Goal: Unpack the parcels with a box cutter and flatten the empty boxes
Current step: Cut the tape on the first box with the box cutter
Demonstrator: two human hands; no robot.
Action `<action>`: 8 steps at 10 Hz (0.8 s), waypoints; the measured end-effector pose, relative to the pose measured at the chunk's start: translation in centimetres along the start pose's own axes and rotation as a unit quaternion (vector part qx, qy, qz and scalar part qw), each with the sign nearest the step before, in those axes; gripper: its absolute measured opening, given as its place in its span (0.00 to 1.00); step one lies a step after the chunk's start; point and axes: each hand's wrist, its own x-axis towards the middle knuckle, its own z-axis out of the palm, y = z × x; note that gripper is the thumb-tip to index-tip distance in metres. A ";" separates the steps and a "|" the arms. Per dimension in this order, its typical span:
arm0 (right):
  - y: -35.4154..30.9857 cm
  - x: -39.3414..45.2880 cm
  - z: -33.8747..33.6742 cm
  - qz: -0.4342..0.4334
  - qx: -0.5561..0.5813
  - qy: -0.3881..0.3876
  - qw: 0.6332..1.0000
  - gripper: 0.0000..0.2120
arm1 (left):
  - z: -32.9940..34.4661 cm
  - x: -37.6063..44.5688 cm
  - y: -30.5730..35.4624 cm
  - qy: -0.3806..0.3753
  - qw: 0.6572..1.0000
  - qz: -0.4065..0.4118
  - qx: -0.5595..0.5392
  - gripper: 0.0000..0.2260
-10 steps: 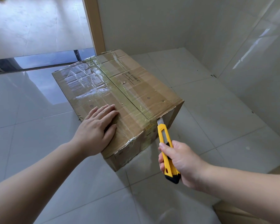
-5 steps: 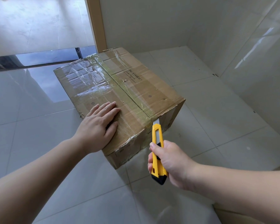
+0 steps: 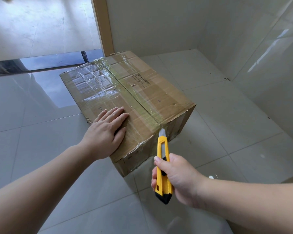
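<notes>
Head view: cardboard box (image 3: 125,102) on the floor tiles (image 3: 235,132), printed label (image 3: 141,80) unreadable. Left hand (image 3: 107,132) flat on top; right hand (image 3: 178,178) grips box cutter (image 3: 163,168), blade now raised to the top seam edge.

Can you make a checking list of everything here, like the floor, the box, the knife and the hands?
Surface: glossy grey tiled floor.
Job's things: taped cardboard box, closed, on the floor; yellow box cutter, blade out, tip at the box's near edge by the tape seam.
Clutter: nothing seen.
Grips: left hand flat on the box top; right hand holds the cutter.
Cables: nothing seen.
Surroundings: white walls, wooden door frame.
</notes>
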 end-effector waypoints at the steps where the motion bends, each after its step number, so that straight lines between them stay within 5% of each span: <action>1: 0.3 -0.5 0.5 0.007 0.018 -0.008 1.000 0.10 | 0.0 -0.1 0.0 -0.005 1.000 0.001 0.001 0.29; 5: 1.4 -1.7 2.0 0.039 -0.043 -0.086 0.995 0.09 | -0.2 0.0 0.0 -0.021 1.000 0.005 -0.010 0.29; 7: 1.0 -1.1 -0.9 -0.008 -0.022 0.043 0.999 0.08 | -2.1 0.7 1.8 0.020 0.997 0.069 -0.024 0.16; 8: 1.6 -1.4 -2.6 -0.054 -0.045 0.108 0.992 0.09 | -2.6 0.9 4.5 -0.028 0.993 0.119 -0.001 0.12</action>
